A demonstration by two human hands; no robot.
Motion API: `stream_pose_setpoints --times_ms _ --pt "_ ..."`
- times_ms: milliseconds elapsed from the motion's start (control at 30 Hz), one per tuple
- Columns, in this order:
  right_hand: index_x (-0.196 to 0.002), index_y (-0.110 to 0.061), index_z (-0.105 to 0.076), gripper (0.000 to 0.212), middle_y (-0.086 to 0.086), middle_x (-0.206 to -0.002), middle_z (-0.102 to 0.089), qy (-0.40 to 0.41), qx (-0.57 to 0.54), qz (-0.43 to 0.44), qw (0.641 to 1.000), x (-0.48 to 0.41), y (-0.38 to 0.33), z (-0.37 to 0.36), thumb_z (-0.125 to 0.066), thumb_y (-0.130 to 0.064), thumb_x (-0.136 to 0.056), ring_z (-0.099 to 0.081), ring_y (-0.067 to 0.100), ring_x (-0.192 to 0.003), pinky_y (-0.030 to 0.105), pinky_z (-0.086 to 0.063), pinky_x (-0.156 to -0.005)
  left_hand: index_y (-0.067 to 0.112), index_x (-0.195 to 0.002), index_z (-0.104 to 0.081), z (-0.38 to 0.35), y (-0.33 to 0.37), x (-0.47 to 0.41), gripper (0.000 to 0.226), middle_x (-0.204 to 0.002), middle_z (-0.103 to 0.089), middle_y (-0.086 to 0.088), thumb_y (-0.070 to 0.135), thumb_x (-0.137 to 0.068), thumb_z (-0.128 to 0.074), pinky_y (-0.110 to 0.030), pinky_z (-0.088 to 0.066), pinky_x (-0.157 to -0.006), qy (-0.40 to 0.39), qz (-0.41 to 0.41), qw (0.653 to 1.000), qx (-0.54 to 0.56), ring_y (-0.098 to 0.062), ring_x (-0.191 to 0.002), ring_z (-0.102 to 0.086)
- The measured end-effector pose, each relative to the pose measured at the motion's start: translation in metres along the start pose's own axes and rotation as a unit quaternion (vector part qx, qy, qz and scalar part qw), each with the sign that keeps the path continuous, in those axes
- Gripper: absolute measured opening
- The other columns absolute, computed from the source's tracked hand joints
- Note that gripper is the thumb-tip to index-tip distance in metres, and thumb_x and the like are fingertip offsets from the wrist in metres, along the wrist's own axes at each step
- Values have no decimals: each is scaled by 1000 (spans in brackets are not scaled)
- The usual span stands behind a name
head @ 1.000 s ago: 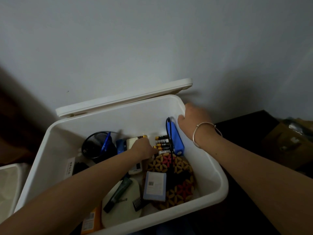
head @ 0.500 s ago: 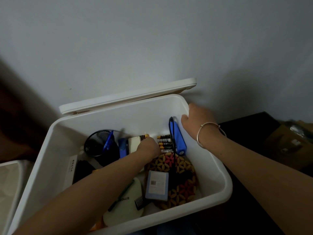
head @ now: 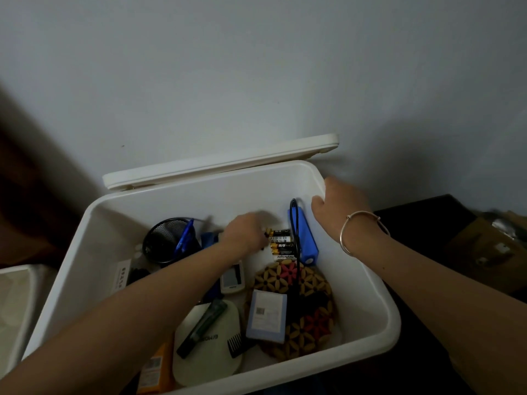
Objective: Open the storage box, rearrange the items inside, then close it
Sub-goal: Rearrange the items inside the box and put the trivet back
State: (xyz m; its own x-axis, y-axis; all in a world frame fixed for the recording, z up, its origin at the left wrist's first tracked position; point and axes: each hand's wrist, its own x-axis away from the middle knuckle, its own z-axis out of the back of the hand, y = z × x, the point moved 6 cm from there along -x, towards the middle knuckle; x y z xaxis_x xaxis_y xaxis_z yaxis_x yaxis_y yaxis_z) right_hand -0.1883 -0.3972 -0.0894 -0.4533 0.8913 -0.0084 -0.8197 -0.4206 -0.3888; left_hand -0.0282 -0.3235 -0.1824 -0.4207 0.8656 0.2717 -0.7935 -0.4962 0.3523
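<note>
The white storage box (head: 368,292) stands open, with its lid (head: 222,163) propped behind it against the wall. My left hand (head: 243,233) reaches deep inside, its curled fingertips on the left ends of a pack of batteries (head: 281,243). The hand is blurred and hides any grip. My right hand (head: 339,206) holds the box's back right rim, thumb inside. A blue power bank (head: 305,238) with a black cable stands beside the batteries. Nearer me lie a floral pouch (head: 302,283), a pale blue carton (head: 266,319) and a white device (head: 232,277).
A black mesh cup (head: 165,242) holding a blue pen stands at the box's back left. A white oval object (head: 208,352), a dark tube (head: 202,327), a black comb (head: 235,343) and an orange packet (head: 155,369) lie at the front. A white bin (head: 14,303) is to the left, a cardboard box (head: 490,246) to the right.
My left hand has moved back and to the right, from the white device onto the batteries; the device now lies uncovered by my forearm. My right hand stays on the rim.
</note>
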Motion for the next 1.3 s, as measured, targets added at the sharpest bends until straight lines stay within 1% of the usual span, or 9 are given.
stream_pose_setpoints --times_ms 67,167,267,333,533,667,833,1033,1300 --pt "-106 -7 -48 22 3 -81 -47 0 -4 0 1000 0 0 -1 -45 -26 -95 -49 17 -72 27 -39 -60 14 -114 -63 13 11 -6 29 -104 -66 -7 20 -86 -63 -29 -45 -70 50 -57 996 -53 -24 -92 -62" --pt "-107 -7 -47 23 4 -84 -48 -2 -6 4 1000 0 0 -1 -45 -26 -95 -50 18 -74 28 -40 -62 23 -98 -62 17 31 -10 12 -95 -63 -1 17 -89 -58 -29 -41 -61 108 -132 977 -131 -24 -88 -64" --pt "-107 -7 -48 23 5 -86 -50 1 -1 8 1000 -1 1 -1 -45 -27 -95 -51 19 -75 30 -42 -64 27 -100 -63 8 41 -4 22 -92 -66 3 9 -88 -58 -26 -39 -57 165 -187 958 -139 -22 -81 -66" --pt "-106 -7 -48 23 5 -85 -50 4 2 9 1000 -1 1 -1 -44 -27 -95 -51 19 -74 29 -41 -63 25 -102 -65 7 36 0 20 -92 -69 2 12 -89 -58 -25 -38 -56 191 -182 958 -115 -22 -78 -66" --pt "-106 -8 -47 22 4 -84 -49 1 -2 8 1000 -1 0 -1 -44 -27 -95 -51 18 -74 29 -41 -62 19 -108 -64 0 6 -6 20 -106 -66 -3 18 -92 -52 -31 -43 -68 135 -103 983 -70 -26 -93 -63" --pt "-105 -8 -47 22 4 -83 -50 1 -1 7 1000 0 0 0 -44 -27 -95 -52 19 -73 29 -41 -62 24 -115 -65 -5 8 -6 26 -110 -67 -2 19 -92 -54 -33 -47 -77 110 -124 986 -18 -24 -99 -62" --pt "-104 -9 -46 21 3 -80 -49 3 7 11 1000 0 0 0 -44 -27 -95 -51 17 -71 28 -40 -61 18 -115 -65 -9 7 -7 26 -113 -67 -3 15 -90 -58 -37 -49 -88 65 -153 986 5 -23 -103 -60" --pt "-107 -8 -46 23 4 -83 -50 2 4 13 1000 0 0 -1 -44 -27 -95 -53 19 -74 29 -45 -64 21 -108 -68 -3 9 1 24 -110 -69 0 13 -89 -56 -35 -50 -81 120 -174 977 22 -20 -99 -62" --pt "-105 -8 -46 21 4 -82 -49 1 1 7 1000 0 1 -1 -44 -26 -95 -52 18 -72 28 -42 -62 17 -116 -68 -12 12 -14 28 -124 -64 2 13 -89 -61 -30 -47 -91 64 -128 988 64 -21 -109 -60"
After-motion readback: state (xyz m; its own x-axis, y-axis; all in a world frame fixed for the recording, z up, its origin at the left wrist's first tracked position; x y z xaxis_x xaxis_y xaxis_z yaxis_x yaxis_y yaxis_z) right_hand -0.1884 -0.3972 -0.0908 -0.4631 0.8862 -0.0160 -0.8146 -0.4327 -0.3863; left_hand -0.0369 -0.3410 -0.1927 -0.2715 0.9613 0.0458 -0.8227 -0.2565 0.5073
